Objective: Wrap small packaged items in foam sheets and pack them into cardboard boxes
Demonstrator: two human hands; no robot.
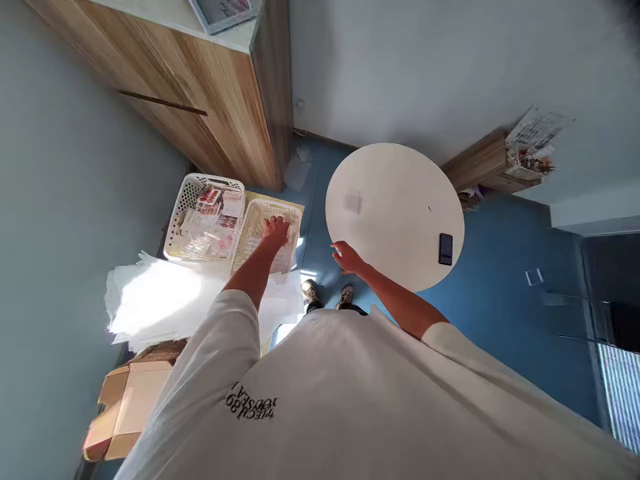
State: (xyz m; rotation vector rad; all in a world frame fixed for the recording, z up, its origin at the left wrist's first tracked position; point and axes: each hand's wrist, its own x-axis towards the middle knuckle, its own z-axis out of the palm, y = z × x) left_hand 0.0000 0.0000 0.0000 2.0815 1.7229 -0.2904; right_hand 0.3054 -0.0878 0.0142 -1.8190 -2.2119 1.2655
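My left hand (276, 231) reaches down into the right-hand white plastic basket (243, 245), over clear plastic packets (283, 259). Its fingers look bent and somewhat apart; the tips are partly hidden, and no held thing shows. My right hand (347, 257) hovers at the near left edge of a round white table (390, 207). The fingers there are loosely curled and apart, with nothing visible between them.
Beside the first basket stands another white basket (179, 220) with printed cards (210, 200) and plastic wraps. White sheets (160, 297) and an opened cardboard box (135, 403) lie lower left. A phone (445, 249) rests on the table. A wooden cabinet (215, 100) stands behind.
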